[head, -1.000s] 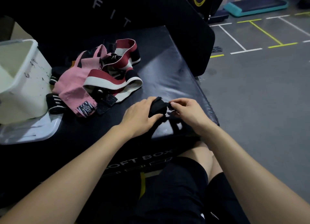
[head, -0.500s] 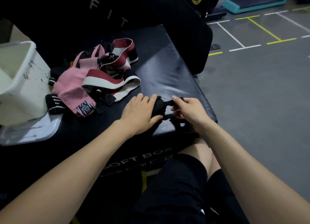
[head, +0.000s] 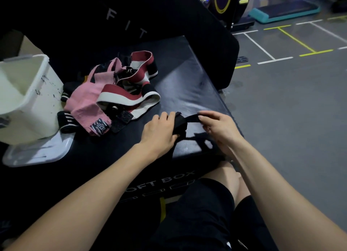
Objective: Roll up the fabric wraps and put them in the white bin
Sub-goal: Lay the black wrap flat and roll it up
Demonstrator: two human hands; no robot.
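Note:
A black fabric wrap (head: 181, 124) lies partly rolled near the front right corner of the black soft box (head: 187, 85). My left hand (head: 159, 131) grips the rolled part. My right hand (head: 218, 126) pinches the loose strap end, which stretches taut between both hands. A heap of other wraps sits further back: a pink wrap (head: 84, 108), a red, white and black band (head: 129, 100) and black striped pieces (head: 66, 120). The white bin (head: 28, 100) stands at the left edge, tilted, its inside mostly hidden.
A white lid (head: 37, 153) lies under the bin. A black padded block (head: 131, 15) rises behind the box. The grey gym floor (head: 291, 109) with painted lines lies to the right. My knees sit below the box's front edge.
My right hand has pulled the strap end out to the right, so the strap now runs straight from the roll. My left hand has stayed on the roll.

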